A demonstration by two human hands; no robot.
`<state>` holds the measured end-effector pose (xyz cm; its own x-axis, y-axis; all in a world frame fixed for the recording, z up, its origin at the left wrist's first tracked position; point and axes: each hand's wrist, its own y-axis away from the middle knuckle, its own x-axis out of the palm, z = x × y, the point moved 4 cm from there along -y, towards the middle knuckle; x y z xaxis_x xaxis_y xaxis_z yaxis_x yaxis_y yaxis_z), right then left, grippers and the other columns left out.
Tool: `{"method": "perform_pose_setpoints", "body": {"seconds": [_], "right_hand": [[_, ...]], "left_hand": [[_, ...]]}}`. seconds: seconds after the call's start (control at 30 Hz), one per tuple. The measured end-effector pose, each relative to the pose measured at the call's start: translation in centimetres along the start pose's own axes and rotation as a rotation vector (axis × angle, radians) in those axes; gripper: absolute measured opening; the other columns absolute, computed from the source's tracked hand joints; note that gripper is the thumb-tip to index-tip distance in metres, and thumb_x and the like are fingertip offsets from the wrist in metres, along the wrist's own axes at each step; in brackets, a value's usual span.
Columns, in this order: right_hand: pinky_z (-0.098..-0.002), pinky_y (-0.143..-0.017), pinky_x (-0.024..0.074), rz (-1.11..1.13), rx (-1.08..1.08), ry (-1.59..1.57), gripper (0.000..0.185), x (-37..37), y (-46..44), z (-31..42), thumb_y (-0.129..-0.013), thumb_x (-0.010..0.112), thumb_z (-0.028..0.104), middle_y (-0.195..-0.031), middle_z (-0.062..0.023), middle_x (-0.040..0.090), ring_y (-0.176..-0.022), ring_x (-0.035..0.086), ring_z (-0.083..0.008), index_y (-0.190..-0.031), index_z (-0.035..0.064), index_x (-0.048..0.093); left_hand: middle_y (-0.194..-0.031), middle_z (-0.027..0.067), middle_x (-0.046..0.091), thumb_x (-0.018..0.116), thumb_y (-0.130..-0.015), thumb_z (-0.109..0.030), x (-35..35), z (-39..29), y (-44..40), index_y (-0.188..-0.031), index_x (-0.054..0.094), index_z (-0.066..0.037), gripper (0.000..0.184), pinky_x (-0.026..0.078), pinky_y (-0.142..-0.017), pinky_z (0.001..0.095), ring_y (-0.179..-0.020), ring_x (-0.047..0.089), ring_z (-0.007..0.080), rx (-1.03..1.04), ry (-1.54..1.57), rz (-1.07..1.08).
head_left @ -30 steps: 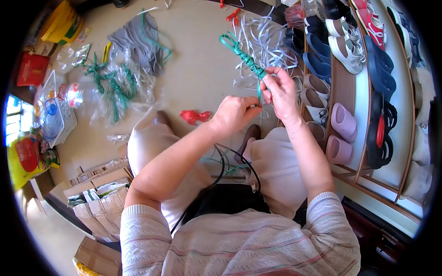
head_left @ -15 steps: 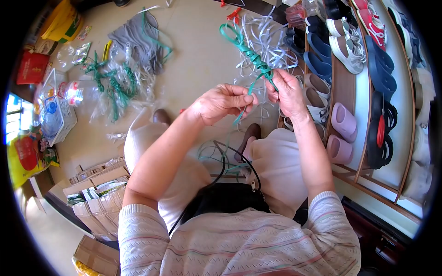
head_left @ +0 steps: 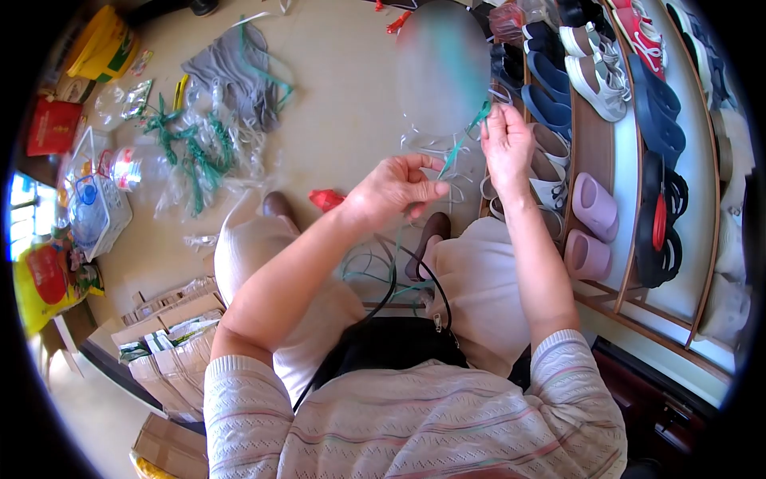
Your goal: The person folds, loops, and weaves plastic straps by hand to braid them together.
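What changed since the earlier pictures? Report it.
The bare right hand moved up and slightly rightward, still gripping the narrow green plastic strip; the bare left hand parted thumb and forefinger; whether it let go is unclear. The crumpled grey cloth stayed put.

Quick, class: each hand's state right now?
Left hand: thumb and forefinger apart at green plastic ribbon; grip unclear.
Right hand: closed, holding that ribbon.

Right hand [head_left: 507,145] higher, farther from left hand [head_left: 392,187]; green strand [head_left: 456,151] between longer.
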<state>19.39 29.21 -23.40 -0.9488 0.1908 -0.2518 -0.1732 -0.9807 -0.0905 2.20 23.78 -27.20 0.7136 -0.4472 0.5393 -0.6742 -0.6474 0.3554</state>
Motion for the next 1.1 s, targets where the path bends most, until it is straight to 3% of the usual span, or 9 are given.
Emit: {"method": "perform_pose_setpoints", "body": {"seconds": [0.2,0.3,0.4,0.53,0.6,0.67,0.77,0.97,1.1], "right_hand": [[-0.0238,-0.049,0.0394,-0.189,-0.202,0.384,0.016,-3.0,-2.1,0.6,-0.09,0.052,0.016,-0.058,-0.0011,0.053,-0.051,0.047,-0.0083,-0.087,0.0018,0.059],[-0.0232,-0.048,0.0381,-0.228,-0.2,0.416,0.018,-3.9,-2.8,0.5,-0.091,0.051,0.016,-0.057,0.0008,0.05,-0.05,0.044,-0.0069,-0.085,0.001,0.059],[-0.0221,-0.048,0.0369,-0.226,-0.1,0.202,0.019,-4.8,-3.3,-0.2,-0.091,0.051,0.017,-0.058,0.0022,0.049,-0.051,0.043,-0.0057,-0.083,0.0004,0.059],[-0.0199,-0.039,0.0306,-0.304,0.004,-0.005,0.019,-7.2,-4.1,0.2,-0.092,0.049,0.017,-0.059,0.0014,0.046,-0.045,0.038,-0.0048,-0.084,0.0011,0.055],[-0.0199,-0.037,0.0293,-0.368,0.028,-0.095,0.017,-8.6,-4.3,0.4,-0.092,0.05,0.016,-0.06,0.0005,0.045,-0.043,0.036,-0.0048,-0.083,0.0016,0.054],[-0.0197,-0.036,0.029,-0.431,0.051,-0.043,0.018,-9.5,-4.3,0.5,-0.092,0.049,0.016,-0.059,0.0008,0.045,-0.043,0.036,-0.0044,-0.082,0.002,0.053],[-0.0193,-0.036,0.0279,-0.419,-0.003,0.033,0.018,-9.9,-4.4,-0.1,-0.092,0.049,0.017,-0.058,0.0015,0.045,-0.042,0.036,-0.0037,-0.082,0.0025,0.053],[-0.0187,-0.042,0.0296,-0.485,-0.069,-0.025,0.022,-11.4,-5.1,-0.7,-0.091,0.052,0.018,-0.056,0.0037,0.047,-0.048,0.039,-0.0026,-0.076,0.0022,0.057],[-0.0212,-0.044,0.0335,-0.455,-0.124,0.177,0.022,-10.5,-4.9,-0.8,-0.09,0.051,0.018,-0.057,0.0042,0.048,-0.049,0.041,-0.0035,-0.077,0.0016,0.058]], "left_hand": [[-0.064,0.0039,0.056,0.064,-0.078,-0.014,0.4,-0.8,0.5,-0.104,0.058,-0.002,0.029,0.045,-0.055,0.0261,-0.06,0.054,0.009,0.416,-1.126,-0.433],[-0.067,0.0041,0.059,0.063,-0.078,-0.013,0.5,-1.0,0.5,-0.098,0.06,-0.002,0.023,0.044,-0.055,0.0241,-0.062,0.055,0.0083,0.536,-1.141,-0.389],[-0.071,0.0046,0.061,0.061,-0.076,-0.011,0.3,-1.1,0.5,-0.094,0.062,-0.001,0.021,0.043,-0.056,0.0228,-0.064,0.056,0.0093,-0.041,-0.362,0.058],[-0.07,0.0045,0.06,0.06,-0.072,-0.007,-1.4,-3.7,1.2,-0.094,0.06,0.002,0.023,0.042,-0.055,0.0217,-0.062,0.054,0.0099,0.028,-0.121,0.059],[-0.069,0.0055,0.06,0.057,-0.07,-0.006,-4.2,-5.5,1.9,-0.095,0.059,0.001,0.026,0.042,-0.055,0.0235,-0.062,0.055,0.0104,0.133,-0.287,-0.119],[-0.067,0.006,0.059,0.056,-0.068,-0.007,-7.3,-6.5,2.6,-0.094,0.061,-0.002,0.027,0.043,-0.055,0.0259,-0.059,0.055,0.0129,0.2,-0.766,-0.495],[-0.072,0.0127,0.06,0.055,-0.07,-0.006,-7.9,-7.6,3.8,-0.087,0.064,-0.009,0.019,0.047,-0.062,0.0362,-0.067,0.06,0.0264,0.229,-1.094,-0.778],[-0.08,0.0125,0.059,0.052,-0.074,-0.002,-8.6,-8.0,3.9,-0.082,0.065,-0.01,0.016,0.047,-0.066,0.0389,-0.071,0.059,0.0314,0.456,-1.308,-1.065],[-0.08,0.0116,0.059,0.053,-0.075,-0.002,-8.1,-8.6,4.3,-0.081,0.065,-0.009,0.015,0.048,-0.064,0.0361,-0.068,0.059,0.0286,0.636,-1.192,-1.136]]}}
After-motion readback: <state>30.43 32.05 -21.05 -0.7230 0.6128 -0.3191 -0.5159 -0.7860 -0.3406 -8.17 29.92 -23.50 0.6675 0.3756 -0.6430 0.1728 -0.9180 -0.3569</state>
